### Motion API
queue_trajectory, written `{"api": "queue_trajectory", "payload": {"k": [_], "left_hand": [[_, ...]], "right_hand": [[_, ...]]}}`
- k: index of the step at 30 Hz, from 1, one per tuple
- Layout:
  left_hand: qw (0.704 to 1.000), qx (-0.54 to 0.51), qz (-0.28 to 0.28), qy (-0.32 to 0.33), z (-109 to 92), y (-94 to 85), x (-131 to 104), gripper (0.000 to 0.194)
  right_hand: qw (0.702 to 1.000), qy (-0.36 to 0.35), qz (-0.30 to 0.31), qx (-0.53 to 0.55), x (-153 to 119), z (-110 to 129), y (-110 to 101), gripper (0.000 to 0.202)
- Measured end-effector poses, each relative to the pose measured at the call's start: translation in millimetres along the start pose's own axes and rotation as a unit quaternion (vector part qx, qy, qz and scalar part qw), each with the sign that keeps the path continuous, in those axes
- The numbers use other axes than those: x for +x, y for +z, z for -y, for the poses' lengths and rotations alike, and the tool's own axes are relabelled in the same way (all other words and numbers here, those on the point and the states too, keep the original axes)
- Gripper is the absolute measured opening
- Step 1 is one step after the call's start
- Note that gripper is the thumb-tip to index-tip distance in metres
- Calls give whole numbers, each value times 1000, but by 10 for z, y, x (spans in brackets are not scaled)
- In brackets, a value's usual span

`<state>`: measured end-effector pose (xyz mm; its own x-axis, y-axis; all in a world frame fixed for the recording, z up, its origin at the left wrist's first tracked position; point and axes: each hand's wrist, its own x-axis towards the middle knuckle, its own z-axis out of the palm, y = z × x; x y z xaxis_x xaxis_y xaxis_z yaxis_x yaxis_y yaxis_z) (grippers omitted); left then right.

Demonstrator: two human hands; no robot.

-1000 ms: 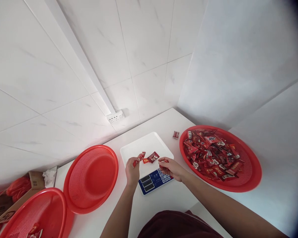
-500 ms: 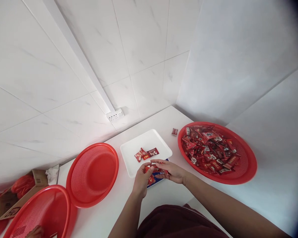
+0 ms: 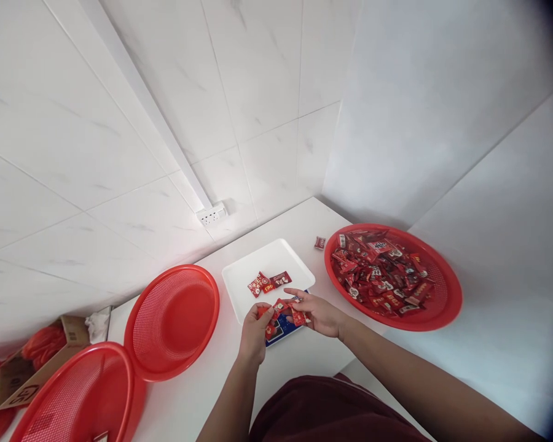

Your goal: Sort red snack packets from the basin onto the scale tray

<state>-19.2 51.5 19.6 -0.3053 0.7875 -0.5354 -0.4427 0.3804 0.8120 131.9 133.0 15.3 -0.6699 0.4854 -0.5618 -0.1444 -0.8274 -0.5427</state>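
My left hand (image 3: 253,336) pinches a small red snack packet (image 3: 279,307) between thumb and fingers. Close beside it, my right hand (image 3: 321,315) holds another red packet (image 3: 299,317) in its lower fingers, with the index finger stretched out. Beneath both hands lies a blue printed item (image 3: 284,332) with red and white patches, partly covered; its kind is unclear. A white tray (image 3: 238,277) stands just beyond the hands. On it are a patterned red packet (image 3: 259,284) and a dark red packet (image 3: 281,279), with a smaller red one between them.
At right, a round red basket (image 3: 452,307) holds many red packets. One small packet (image 3: 320,243) lies on the white table (image 3: 299,221) near it. Two more red baskets, one nearer (image 3: 138,393) and one farther (image 3: 206,356), stand at left, beside a cardboard box (image 3: 76,331).
My hands have moved slightly apart, and the red packets in them show more plainly. Another hand, seen in the lower left basket before, is out of view. The view has shifted slightly.
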Motion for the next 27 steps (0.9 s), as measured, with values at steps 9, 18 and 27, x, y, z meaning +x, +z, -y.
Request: {"api": "queue_trajectory", "payload": {"k": [9, 18, 27], "left_hand": [[1000, 4, -1, 18, -4, -42, -105, 31], [997, 64, 12, 38, 47, -20, -162, 34], [994, -77, -25, -76, 143, -121, -147, 28]], "right_hand": [[993, -39, -111, -6, 68, -92, -45, 72], [996, -9, 47, -71, 2, -212, 84, 23], [984, -47, -118, -127, 250, -99, -28, 15]]}}
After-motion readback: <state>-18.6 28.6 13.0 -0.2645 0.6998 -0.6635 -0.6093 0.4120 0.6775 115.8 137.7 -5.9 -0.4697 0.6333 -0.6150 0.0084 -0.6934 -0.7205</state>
